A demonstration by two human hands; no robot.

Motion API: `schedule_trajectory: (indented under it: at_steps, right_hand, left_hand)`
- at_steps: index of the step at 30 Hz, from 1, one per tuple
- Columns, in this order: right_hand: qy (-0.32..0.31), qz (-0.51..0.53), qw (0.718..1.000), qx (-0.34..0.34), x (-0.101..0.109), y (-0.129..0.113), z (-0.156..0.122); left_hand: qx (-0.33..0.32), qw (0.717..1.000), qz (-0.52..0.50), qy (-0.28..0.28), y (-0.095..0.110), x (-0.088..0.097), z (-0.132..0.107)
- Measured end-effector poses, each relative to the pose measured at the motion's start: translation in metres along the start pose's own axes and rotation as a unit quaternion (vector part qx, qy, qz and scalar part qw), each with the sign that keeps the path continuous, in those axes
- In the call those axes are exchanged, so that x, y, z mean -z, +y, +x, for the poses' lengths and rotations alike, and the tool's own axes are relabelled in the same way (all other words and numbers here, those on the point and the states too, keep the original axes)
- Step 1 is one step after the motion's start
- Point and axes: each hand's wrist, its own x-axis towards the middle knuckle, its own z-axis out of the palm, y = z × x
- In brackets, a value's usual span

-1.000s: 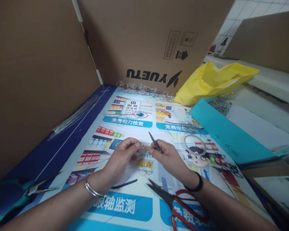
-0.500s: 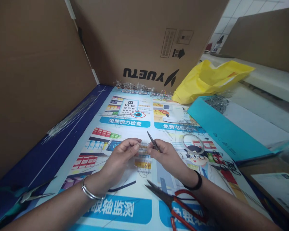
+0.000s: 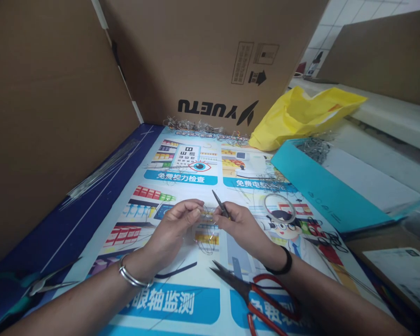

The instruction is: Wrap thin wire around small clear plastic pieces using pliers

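Two tall cardboard walls (image 3: pixel 203 60) are standing around the poster-covered desk (image 3: pixel 182 303), where a yellow bag (image 3: pixel 301 116) and a teal folder (image 3: pixel 318 186) are sitting at the far right and red-handled scissors (image 3: pixel 262 298) are lying open near the person's right wrist. Over the middle of the desk the left hand (image 3: pixel 175 228) is pinching a thin wire loop (image 3: pixel 206 215) in a tight fingertip grip, while the right hand (image 3: pixel 243 228), just beside it, is clasping small dark pliers (image 3: pixel 220 205) with their tips pointing up and away. The wire seems to be mid-shaping, and I judge any further bend is calling for a steady pinch on so fine a strand.
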Motion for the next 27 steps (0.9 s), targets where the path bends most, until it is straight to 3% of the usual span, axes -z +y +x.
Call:
schedule_trajectory:
  at_steps: [10,27]
  right_hand:
    - [-0.001,0.026,1.0,-0.002,0.0009,-0.003,0.0002]
    - [0.002,0.038,0.999,-0.017,0.0004,-0.0014,0.0005]
  left_hand:
    - [0.013,0.999,0.019,-0.041,0.0028,-0.0021,-0.0039]
    - [0.037,0.998,0.06,-0.004,-0.0023,-0.0041,-0.0001]
